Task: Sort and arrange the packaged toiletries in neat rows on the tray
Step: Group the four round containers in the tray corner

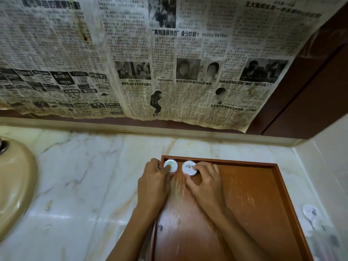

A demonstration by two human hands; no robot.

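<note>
Two round white packets sat side by side in the far left corner of a wooden tray (pixel 267 185) as a person began a first row of toiletries on a bathroom counter (pixel 90 181). The left hand (pixel 153 182) rested its fingertips on the left packet (pixel 170 165), which lay just ahead of its knuckles and close against the tray's corner; whether those fingers pinched the packet or only pressed it could not be told. The right hand (pixel 204 182) held the right packet (pixel 189 168), thumb and forefinger closed on its near edge. The discs were flat and round, with no long axis to align, so the row appeared to depend on the small gap between them and on keeping both near the far rim. Each hand was nearest its own packet.

The packets looked like paper-wrapped soaps with small printed emblems. The tray was reddish-brown, raised at the rim, its base scuffed pale. More white packets (pixel 310 211) waited on the marble-patterned counter beyond the tray's right side, nearer the right hand. A beige basin (pixel 15 185) stood at left, and yellowed newspaper (pixel 150 63) covered the wall.
</note>
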